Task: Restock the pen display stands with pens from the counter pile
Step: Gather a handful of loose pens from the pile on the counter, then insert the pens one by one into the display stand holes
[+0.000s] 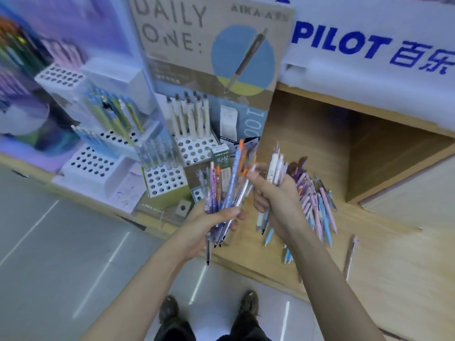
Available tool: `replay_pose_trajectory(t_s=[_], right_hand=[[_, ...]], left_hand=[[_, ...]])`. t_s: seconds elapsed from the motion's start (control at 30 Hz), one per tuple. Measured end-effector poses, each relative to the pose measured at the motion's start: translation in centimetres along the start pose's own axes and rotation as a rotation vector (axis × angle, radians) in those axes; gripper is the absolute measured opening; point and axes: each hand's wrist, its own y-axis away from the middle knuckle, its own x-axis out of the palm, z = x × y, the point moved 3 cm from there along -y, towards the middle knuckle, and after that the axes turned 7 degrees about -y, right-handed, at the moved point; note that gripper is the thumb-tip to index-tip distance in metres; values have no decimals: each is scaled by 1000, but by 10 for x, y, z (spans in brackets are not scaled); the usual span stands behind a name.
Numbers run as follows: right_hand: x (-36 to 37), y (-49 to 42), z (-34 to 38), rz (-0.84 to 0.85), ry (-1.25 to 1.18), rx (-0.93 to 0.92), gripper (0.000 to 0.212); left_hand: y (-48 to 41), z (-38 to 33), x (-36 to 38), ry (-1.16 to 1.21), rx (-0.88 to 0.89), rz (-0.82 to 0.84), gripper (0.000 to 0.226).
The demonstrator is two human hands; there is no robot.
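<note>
My left hand [216, 219] grips a fanned bundle of pens [227, 185], mostly purple, blue and orange, above the counter edge. Just right of it, my right hand [275, 195] holds a smaller bunch of white and light-blue pens [275, 168], its fingertips close to the left bundle. Behind the right hand lies the counter pile [317, 205] of pink, purple and blue pens. The display stands sit to the left: a green-and-white stand [165, 180] with many open holes, a brown stand [194, 146] holding several white pens, and white tiered stands [93, 163].
The wooden counter [384, 254] runs to the right, with a lone pen [350, 257] near its front and a recessed wooden box [384, 153] behind. A tall "DAILY ONE" card [209, 45] and a PILOT banner [369, 43] stand at the back. Grey floor and my shoes lie below.
</note>
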Motion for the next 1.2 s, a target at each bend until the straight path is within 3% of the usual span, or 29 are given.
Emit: replay_pose_trajectory(t_s=[0.13,0.23,0.37,0.57,0.67,0.77,0.9,1.2], right_hand=[[56,-4,-16,54,-48,98,10],[102,-5,-33,85,43,115,23],[163,-12,-55,53,79,85,33],[242,-26,-82,97,92,68,9],[278,-39,-86,36,124,-26,19],[321,-57,-91,111,166,-19,16],[376,-81,-107,201,231,30,13],[470,-151,-132,209,198,51,15]], left_hand=[[19,-14,-55,5,83,-74,19],[32,-23,-96,-67,129,-99,14],[45,-32,-154,-115,150,-124,31],[67,-46,-238,-83,168,-141,36],[78,-51,-275,-106,161,-195,24],[85,-54,-311,-158,151,-245,12],[88,-62,-359,-175,156,-308,14],[73,-105,-464,-106,134,-458,26]])
